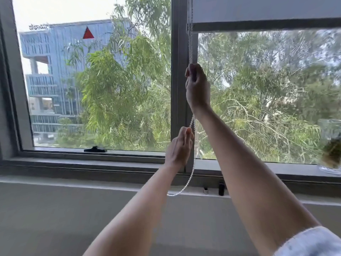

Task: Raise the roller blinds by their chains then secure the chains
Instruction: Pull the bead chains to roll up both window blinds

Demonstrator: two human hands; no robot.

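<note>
A person stands at a big window with both arms up. The right hand [197, 85] is the higher one. Its grip is closed in a fist around the bead chain [191, 43], right beside the grey post [178, 74] that stands between the two panes. Above the fist the chain runs straight up along the post to the left end of the roller blind [267, 9]. The blind is rolled most of the way up. Its bottom bar [267, 25] sits near the top of the right pane, so almost all of that glass is bare.

Below the right wrist the white chain comes out again and drops down. The left hand [180, 147] is lower, close to the bottom of the post. Its fingers [188, 134] are straight and pressed together, and the tips touch the chain. I cannot tell if this grip is pinching the chain or only resting on it. Under the left hand the chain hangs on in a loose loop [181, 189] that curves back by the sill [92, 164].

Two small dark clips [221, 189] sit on the wall just under the sill, a bit to the right of the loop. A black window handle [95, 149] lies at the bottom edge of the left pane. A white fuzzy sleeve [310, 242] shows at the right elbow. Outside are green trees and a tall grey building.
</note>
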